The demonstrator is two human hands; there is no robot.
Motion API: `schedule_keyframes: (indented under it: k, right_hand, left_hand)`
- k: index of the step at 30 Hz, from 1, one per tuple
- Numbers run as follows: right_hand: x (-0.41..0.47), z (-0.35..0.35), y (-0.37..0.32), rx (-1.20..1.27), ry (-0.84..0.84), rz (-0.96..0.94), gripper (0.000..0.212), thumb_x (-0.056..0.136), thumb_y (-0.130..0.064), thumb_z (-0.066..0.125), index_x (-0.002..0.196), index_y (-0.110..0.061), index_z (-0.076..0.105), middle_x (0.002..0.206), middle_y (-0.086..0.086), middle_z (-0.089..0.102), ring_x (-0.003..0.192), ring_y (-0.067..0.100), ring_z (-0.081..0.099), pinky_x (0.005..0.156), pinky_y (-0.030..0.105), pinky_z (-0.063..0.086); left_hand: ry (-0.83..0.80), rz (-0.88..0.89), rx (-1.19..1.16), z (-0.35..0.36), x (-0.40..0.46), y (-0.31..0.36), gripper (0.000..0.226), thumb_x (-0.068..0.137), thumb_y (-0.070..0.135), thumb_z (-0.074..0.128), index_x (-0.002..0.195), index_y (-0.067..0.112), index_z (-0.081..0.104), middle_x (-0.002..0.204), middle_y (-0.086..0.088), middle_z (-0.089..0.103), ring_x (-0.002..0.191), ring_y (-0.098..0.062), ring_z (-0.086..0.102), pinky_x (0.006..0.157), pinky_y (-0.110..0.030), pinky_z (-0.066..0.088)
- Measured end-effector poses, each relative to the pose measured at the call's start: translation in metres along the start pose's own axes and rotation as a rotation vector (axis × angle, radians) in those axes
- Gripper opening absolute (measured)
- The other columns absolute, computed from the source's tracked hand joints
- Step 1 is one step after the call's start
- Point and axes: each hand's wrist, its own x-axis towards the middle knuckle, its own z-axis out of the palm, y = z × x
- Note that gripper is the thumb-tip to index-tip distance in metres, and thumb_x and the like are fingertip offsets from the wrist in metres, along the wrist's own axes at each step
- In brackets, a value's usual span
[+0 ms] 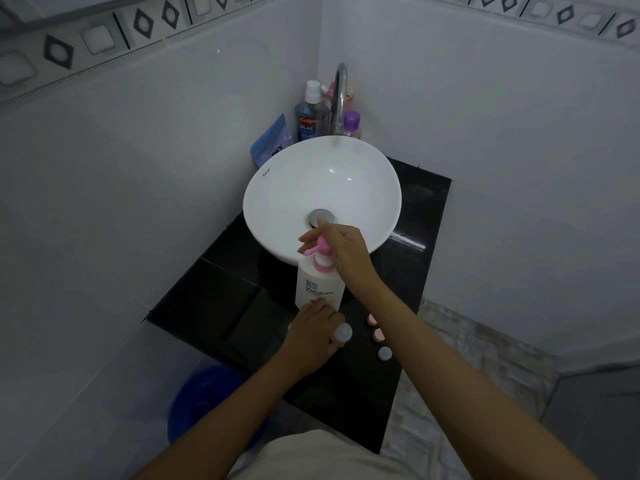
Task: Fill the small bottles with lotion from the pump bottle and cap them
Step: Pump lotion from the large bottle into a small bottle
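On the black counter before the basin, the right hand (341, 245) curled over the pump bottle (318, 285) head, its spout pointing left. Below, the left hand (311, 336) gripped a small bottle (343, 332), offset toward the person.

The person's left hand (313, 332) covers the base of the white pump bottle with pink pump head (320, 284) and most of a small translucent bottle (343, 332); its opening cannot be seen. The tall curved chrome tap (341, 95) screens 2 containers behind it.
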Motion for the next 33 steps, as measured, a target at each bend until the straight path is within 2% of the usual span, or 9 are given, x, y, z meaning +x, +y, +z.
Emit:
schedule_keyframes:
  k: [5, 7, 9, 12, 16, 18, 20, 25, 33]
  right_hand:
    - [-0.001, -0.001, -0.006, 0.029, -0.018, 0.039, 0.042, 0.098, -0.024, 0.043, 0.089, 0.007, 0.07, 0.065, 0.006, 0.07, 0.063, 0.01, 0.068, 0.071, 0.013, 0.051]
    - [0.0, -0.002, -0.01, 0.069, -0.017, 0.062, 0.038, 0.097, -0.026, 0.046, 0.091, 0.003, 0.07, 0.066, 0.007, 0.071, 0.064, 0.017, 0.068, 0.074, 0.02, 0.053]
    - [0.001, 0.0, -0.014, 0.1, -0.021, 0.06, 0.036, 0.097, -0.025, 0.047, 0.092, 0.003, 0.069, 0.067, 0.011, 0.071, 0.064, 0.021, 0.067, 0.069, 0.023, 0.055]
    - [0.003, 0.004, -0.015, 0.048, -0.03, 0.046, 0.035, 0.097, -0.021, 0.047, 0.091, 0.006, 0.068, 0.072, 0.017, 0.067, 0.065, 0.022, 0.065, 0.065, 0.024, 0.055]
    - [0.007, 0.006, -0.008, -0.066, -0.018, 0.03, 0.035, 0.097, -0.022, 0.048, 0.082, 0.0, 0.071, 0.073, 0.017, 0.069, 0.07, 0.027, 0.065, 0.077, 0.038, 0.052]
    - [0.009, 0.006, -0.006, -0.071, -0.011, 0.031, 0.035, 0.097, -0.021, 0.047, 0.079, -0.001, 0.071, 0.07, 0.014, 0.069, 0.068, 0.025, 0.065, 0.075, 0.036, 0.052]
    - [0.009, 0.006, -0.006, -0.07, -0.01, 0.024, 0.036, 0.097, -0.02, 0.047, 0.079, -0.001, 0.071, 0.068, 0.012, 0.068, 0.065, 0.023, 0.065, 0.071, 0.03, 0.053]
    - [0.008, 0.006, -0.004, -0.103, 0.003, 0.011, 0.036, 0.097, -0.019, 0.046, 0.078, -0.003, 0.072, 0.067, 0.009, 0.069, 0.069, 0.021, 0.065, 0.077, 0.033, 0.052]
    - [0.007, 0.006, -0.005, -0.086, 0.003, -0.004, 0.037, 0.097, -0.02, 0.046, 0.082, 0.002, 0.072, 0.07, 0.012, 0.069, 0.073, 0.022, 0.065, 0.077, 0.03, 0.052]
  left_hand:
    - [0.121, -0.238, -0.49, -0.032, -0.014, 0.016, 0.028, 0.074, 0.028, 0.072, 0.096, 0.021, 0.057, 0.097, 0.006, 0.061, 0.09, -0.006, 0.054, 0.085, -0.028, 0.048]
    - [0.167, -0.324, -0.671, -0.046, -0.022, 0.017, 0.028, 0.074, 0.025, 0.074, 0.095, 0.024, 0.055, 0.096, 0.008, 0.063, 0.092, -0.004, 0.059, 0.08, -0.023, 0.051]
    - [0.25, -0.381, -0.736, -0.061, -0.029, 0.013, 0.029, 0.076, 0.023, 0.075, 0.097, 0.025, 0.056, 0.1, 0.012, 0.063, 0.097, 0.0, 0.059, 0.08, -0.017, 0.05]
    - [0.364, -0.414, -0.745, -0.084, -0.032, 0.002, 0.029, 0.077, 0.021, 0.075, 0.1, 0.026, 0.058, 0.101, 0.013, 0.064, 0.097, 0.0, 0.06, 0.08, -0.016, 0.05]
    - [0.447, -0.381, -0.68, -0.104, -0.03, -0.006, 0.029, 0.081, 0.022, 0.073, 0.103, 0.035, 0.06, 0.103, 0.012, 0.063, 0.096, 0.0, 0.059, 0.079, -0.009, 0.046]
    - [0.467, -0.366, -0.661, -0.109, -0.029, -0.006, 0.032, 0.081, 0.022, 0.073, 0.104, 0.039, 0.059, 0.104, 0.01, 0.063, 0.096, 0.0, 0.059, 0.078, -0.007, 0.046]
    - [0.472, -0.359, -0.666, -0.112, -0.027, -0.005, 0.032, 0.081, 0.021, 0.073, 0.108, 0.033, 0.061, 0.104, 0.007, 0.063, 0.097, -0.002, 0.059, 0.078, -0.008, 0.046]
    - [0.515, -0.344, -0.612, -0.119, -0.023, -0.001, 0.035, 0.08, 0.019, 0.073, 0.114, 0.02, 0.063, 0.106, 0.004, 0.062, 0.097, -0.003, 0.058, 0.078, -0.007, 0.045]
    - [0.525, -0.344, -0.625, -0.126, -0.018, 0.0, 0.041, 0.077, 0.025, 0.076, 0.116, 0.021, 0.063, 0.103, 0.008, 0.065, 0.097, -0.002, 0.06, 0.079, -0.008, 0.047]
